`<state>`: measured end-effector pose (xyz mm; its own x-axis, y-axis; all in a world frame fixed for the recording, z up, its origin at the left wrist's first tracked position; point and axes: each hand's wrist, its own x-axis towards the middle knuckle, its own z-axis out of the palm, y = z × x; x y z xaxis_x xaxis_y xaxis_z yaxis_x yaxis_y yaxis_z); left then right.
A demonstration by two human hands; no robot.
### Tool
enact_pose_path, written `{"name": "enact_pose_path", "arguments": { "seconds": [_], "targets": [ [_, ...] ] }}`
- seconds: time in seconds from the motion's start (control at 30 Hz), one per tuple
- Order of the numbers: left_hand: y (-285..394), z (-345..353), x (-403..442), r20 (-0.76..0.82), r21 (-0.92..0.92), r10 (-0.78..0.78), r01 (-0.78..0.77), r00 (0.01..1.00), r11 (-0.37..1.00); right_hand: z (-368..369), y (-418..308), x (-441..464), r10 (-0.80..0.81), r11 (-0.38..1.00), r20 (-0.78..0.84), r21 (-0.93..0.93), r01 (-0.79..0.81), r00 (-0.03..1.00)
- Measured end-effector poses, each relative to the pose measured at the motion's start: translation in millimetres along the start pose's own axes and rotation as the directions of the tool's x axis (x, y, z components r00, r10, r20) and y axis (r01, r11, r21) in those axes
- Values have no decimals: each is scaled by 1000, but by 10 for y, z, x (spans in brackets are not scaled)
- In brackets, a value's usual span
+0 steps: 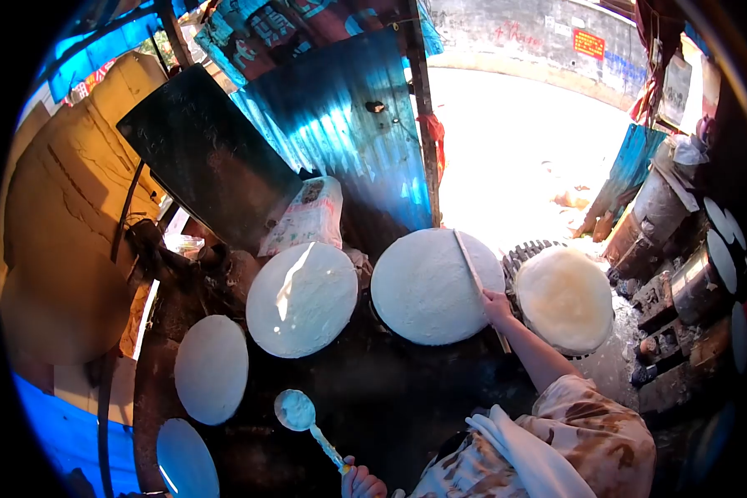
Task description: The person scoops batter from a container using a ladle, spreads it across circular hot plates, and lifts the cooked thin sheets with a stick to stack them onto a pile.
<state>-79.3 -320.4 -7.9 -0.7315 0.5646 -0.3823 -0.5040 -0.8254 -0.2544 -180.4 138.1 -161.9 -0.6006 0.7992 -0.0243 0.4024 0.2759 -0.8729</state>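
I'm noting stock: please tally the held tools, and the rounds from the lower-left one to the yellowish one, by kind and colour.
White rounds (lowest looks bluish): 4
Yellowish round: 1
Ladle, in the left hand: 1
Stick, in the right hand: 1
Total: 7

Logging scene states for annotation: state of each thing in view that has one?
Ladle, white-coated, in left hand
Stick, in right hand, across center disc
Center disc, white
Disc left of it, white, sunlit streak
Right disc, yellowish in the middle
Dark panel, tilted
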Motion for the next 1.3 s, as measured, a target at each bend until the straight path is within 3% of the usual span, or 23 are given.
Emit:
{"name": "enact_pose_path", "arguments": {
  "seconds": [0.07,0.13,0.2,0.23,0.3,0.33,0.43,0.5,0.53,0.57,0.7,0.77,0.8,0.83,0.9,0.93,0.97,1.03,1.1,1.17,1.2,1.23,1.3],
  "targets": [
    [-180,110,159,-3,6,18,-18,1000,1000,-256,-552,-332,252,968,338,-76,-241,907],
    [-332,126,375,1,59,10,-10,1000,998,-157,-14,-538,-49,997,301,-44,65,952],
    [-544,211,591,-21,65,-4,6,1000,998,-161,440,-823,-244,968,300,140,210,922],
    [-623,238,683,-27,73,-18,20,999,997,-507,-27,-934,88,978,514,117,-172,853],
    [-757,240,876,-2,74,-63,63,998,995,-724,-38,-682,59,983,548,114,-144,835],
    [-843,244,978,36,100,-83,79,996,992,-726,-19,-476,19,979,442,174,-106,897],
    [-1021,177,1274,89,122,-117,106,989,987,-794,-215,206,155,961,364,159,-226,918],
    [-1126,147,1338,84,121,-129,118,988,986,-668,-77,421,55,996,349,50,-78,935],
    [-1185,157,1367,75,94,-150,143,986,985,-341,505,388,-217,972,240,138,188,946],
    [-1221,172,1395,68,67,-176,172,982,983,-388,495,163,-141,984,330,149,96,934],
    [-1287,107,1352,64,25,-143,141,988,990,-751,522,-592,-81,992,513,129,17,855],
    [-1253,89,1339,100,27,-117,114,988,993,-816,662,-838,-103,979,601,200,-25,793],
    [-1230,59,1310,107,26,-99,97,989,995,-886,662,-886,-4,980,706,145,-140,708],
    [-1210,37,1278,109,27,-97,95,989,995,-914,654,-911,-6,980,708,146,-138,707],
    [-1182,-5,1165,136,22,-67,65,988,998,-954,486,-871,-117,974,594,227,-26,796],
    [-1163,-36,1089,135,25,-69,67,988,997,-820,547,-795,-95,958,470,282,-48,878],
    [-1141,-72,1003,142,18,-62,60,988,998,-690,501,-691,-143,939,254,339,51,957],
    [-1102,-163,818,157,3,-57,57,986,998,-643,425,-490,7,959,226,275,-71,974],
    [-1068,-278,588,175,-60,-42,54,984,997,-648,442,-586,76,991,313,79,-106,947],
    [-1039,-406,340,175,-71,-4,16,984,997,-579,730,-984,-64,985,352,174,1,934],
    [-1035,-474,226,155,-71,19,-8,988,997,-677,681,-1185,-69,994,411,108,27,909],
    [-1028,-514,101,147,-79,39,-27,988,997,-630,904,-1380,-219,965,385,223,140,897],
    [-1011,-595,-55,137,-97,49,-36,989,995,-777,812,-1705,-87,991,545,137,15,834]
  ]
}}
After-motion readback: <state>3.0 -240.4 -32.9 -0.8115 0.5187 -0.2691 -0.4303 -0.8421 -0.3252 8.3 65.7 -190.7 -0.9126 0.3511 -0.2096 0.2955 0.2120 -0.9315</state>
